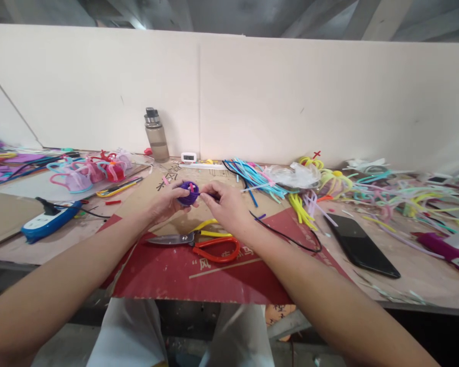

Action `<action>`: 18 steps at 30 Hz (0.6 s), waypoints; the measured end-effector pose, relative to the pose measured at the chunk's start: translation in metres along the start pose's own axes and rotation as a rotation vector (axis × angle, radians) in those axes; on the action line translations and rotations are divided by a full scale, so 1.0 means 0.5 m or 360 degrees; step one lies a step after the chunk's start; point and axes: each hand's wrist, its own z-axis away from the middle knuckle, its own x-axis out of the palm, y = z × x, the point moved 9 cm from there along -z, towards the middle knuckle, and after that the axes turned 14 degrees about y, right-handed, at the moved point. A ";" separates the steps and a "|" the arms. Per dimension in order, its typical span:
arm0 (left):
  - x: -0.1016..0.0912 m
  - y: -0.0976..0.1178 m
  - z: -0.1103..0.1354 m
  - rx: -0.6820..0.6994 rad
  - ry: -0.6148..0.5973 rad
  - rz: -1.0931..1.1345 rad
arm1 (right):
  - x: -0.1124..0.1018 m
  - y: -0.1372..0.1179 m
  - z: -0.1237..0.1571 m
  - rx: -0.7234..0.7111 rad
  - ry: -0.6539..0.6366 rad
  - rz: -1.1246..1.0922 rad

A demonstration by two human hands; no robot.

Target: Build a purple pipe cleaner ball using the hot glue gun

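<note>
My left hand [171,200] is closed around a small purple pipe-cleaner coil [186,198] with a bit of pink showing on it. Pressed against the coil's right side, the fingers of my right hand [222,203] pinch a thin dark strand, mostly hidden by the fingertips. Below both hands, scissors [216,251] with red and yellow handles lie on a red cardboard sheet [168,278], blades pointing left. A black pipe cleaner [290,237] curves over the cardboard beside my right forearm.
Blue pipe cleaners [248,176] and yellow pipe cleaners [302,210] lie right of my hands. A phone [361,244] is farther right. A bottle [157,137] stands against the white partition. At left are a utility knife [119,187], a power strip [51,221] and pink pipe-cleaner shapes [78,179].
</note>
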 end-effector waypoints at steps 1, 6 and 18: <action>0.001 -0.001 0.000 -0.0005 -0.0007 -0.0004 | -0.001 0.000 -0.001 0.0000 0.0001 0.0018; 0.006 -0.002 0.001 -0.0010 -0.0048 -0.0020 | -0.005 0.003 -0.004 0.0020 0.0004 0.0063; 0.009 -0.009 0.005 -0.0103 -0.0099 -0.0023 | -0.005 -0.019 0.001 -0.0271 0.0004 0.0126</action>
